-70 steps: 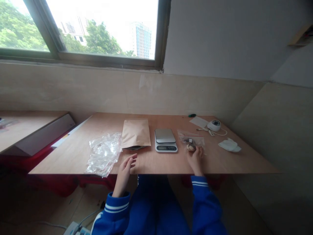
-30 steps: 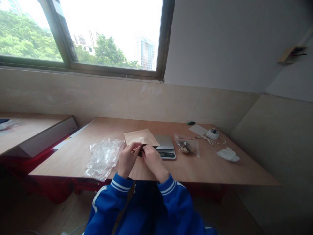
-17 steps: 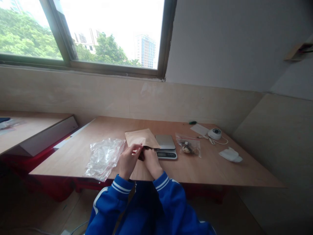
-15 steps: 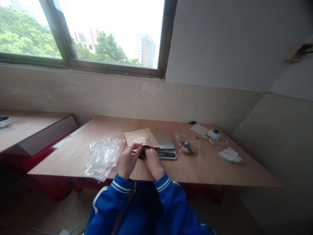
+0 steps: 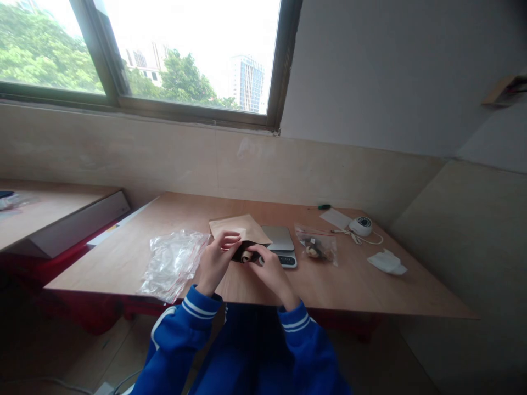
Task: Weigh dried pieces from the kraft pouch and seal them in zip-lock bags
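A brown kraft paper bag (image 5: 239, 226) lies on the table, its dark mouth facing me and its right side overlapping a digital kitchen scale (image 5: 284, 241). My left hand (image 5: 214, 261) is closed in a pinch on the left edge of the bag's mouth. At the opening sits a curled tan piece (image 5: 247, 256), pale outside and hollow at its end. My right hand (image 5: 269, 270) has its thumb and fingers closed around this piece at the mouth. Deeper contents of the bag are hidden in shadow.
Clear zip bags (image 5: 175, 263) are piled at the left. Right of the scale lies a zip bag with brown and pale pieces (image 5: 315, 247). Farther right are a white round device with a cable (image 5: 361, 225), a white paper (image 5: 335, 218), crumpled tissue (image 5: 387, 262) and a green-handled screwdriver (image 5: 324, 207).
My right hand has drawn back from inside the bag's mouth toward the right. The curled tan piece now shows at the opening. My left hand stays at the bag's edge.
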{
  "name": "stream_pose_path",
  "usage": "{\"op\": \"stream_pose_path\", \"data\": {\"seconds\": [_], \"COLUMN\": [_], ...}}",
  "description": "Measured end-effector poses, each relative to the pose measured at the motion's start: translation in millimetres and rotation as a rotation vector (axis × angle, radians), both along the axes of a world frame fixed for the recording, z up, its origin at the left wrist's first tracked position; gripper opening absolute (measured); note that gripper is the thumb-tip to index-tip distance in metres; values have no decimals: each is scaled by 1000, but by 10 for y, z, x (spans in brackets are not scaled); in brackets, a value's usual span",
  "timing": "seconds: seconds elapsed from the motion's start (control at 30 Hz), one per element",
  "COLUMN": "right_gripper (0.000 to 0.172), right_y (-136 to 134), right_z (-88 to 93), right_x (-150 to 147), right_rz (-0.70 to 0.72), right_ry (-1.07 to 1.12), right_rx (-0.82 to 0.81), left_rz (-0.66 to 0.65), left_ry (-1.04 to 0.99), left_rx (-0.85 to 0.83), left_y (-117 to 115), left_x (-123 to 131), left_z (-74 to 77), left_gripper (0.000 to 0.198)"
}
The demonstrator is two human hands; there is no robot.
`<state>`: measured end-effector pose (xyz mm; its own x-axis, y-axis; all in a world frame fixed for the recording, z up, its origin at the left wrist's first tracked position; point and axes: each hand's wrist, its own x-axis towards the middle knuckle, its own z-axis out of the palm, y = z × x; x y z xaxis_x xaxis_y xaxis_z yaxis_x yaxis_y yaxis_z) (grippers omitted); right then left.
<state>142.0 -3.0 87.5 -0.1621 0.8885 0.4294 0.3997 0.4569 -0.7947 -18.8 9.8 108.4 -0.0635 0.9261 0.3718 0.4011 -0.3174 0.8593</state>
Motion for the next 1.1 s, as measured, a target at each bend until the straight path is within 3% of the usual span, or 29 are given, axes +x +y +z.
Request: {"op": "stream_pose_path", "data": {"seconds": [0.27,0.57,0.9,1.1], "right_gripper": [24,36,43,43], "right_y": [-40,-180,-93,354], "right_z": [-66,-132,-407,-481], "right_x": [72,214,630,834], "right_rz": [-17,162,-79,-220], "right_ry": [109,567,925,863], "right_rx": [-24,-246,-198,-139], "left_rz": [2,10,34,54], "left_ry": [-11,-41,-49,-44], "left_rx": [-21,-40,-13,-20], "left_y": [17,15,22,-1], "left_x": [-1,7,2,-36], "left_z": [40,23,25,14], "left_gripper": [25,25,25,28]}}
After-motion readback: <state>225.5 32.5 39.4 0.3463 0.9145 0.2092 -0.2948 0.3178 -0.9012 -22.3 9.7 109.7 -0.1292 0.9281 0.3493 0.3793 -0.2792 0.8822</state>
